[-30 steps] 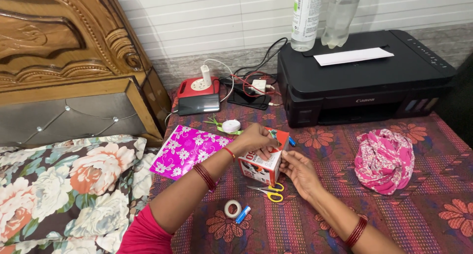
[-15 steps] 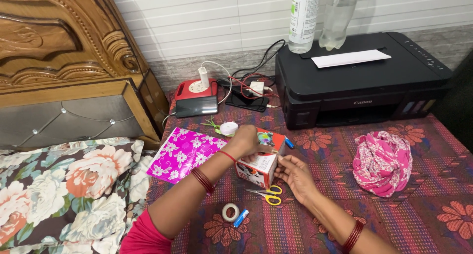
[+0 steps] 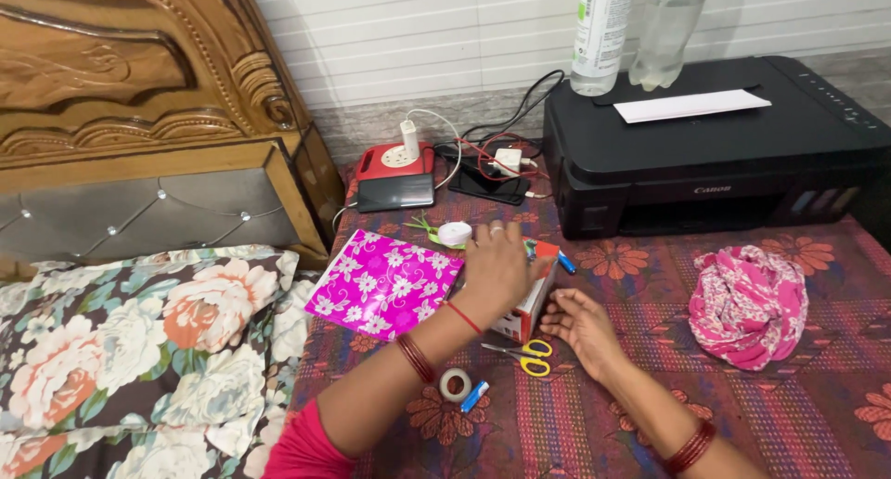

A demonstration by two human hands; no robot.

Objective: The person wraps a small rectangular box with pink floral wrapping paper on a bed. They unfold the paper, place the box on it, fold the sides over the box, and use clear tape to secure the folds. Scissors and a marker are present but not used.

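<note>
A small red and white cardboard box (image 3: pixel 535 298) stands on the patterned table cover. My left hand (image 3: pixel 497 267) lies over its top and left side and hides most of it. My right hand (image 3: pixel 580 321) rests on the cover just right of the box, fingers loosely bent toward its lower edge; I cannot tell whether they touch it. Yellow-handled scissors (image 3: pixel 522 356) lie in front of the box. A roll of clear tape (image 3: pixel 454 384) and a small blue tube (image 3: pixel 475 396) lie nearer me. A pink flowered sheet of wrapping paper (image 3: pixel 385 283) lies left of the box.
A black printer (image 3: pixel 715 154) with two bottles (image 3: pixel 603 33) and a white sheet on top stands at the back right. A red socket block (image 3: pixel 394 174), cables and a phone sit behind. A pink cloth (image 3: pixel 748 301) lies right. A white ribbon roll (image 3: pixel 454 234) lies behind the box. A wooden headboard (image 3: pixel 139 98) and flowered pillow (image 3: pixel 139 340) are left.
My left hand has spread flatter over the top of the box. My right hand has come off the box's side and dropped to the cover beside it. The camera shifted left.
</note>
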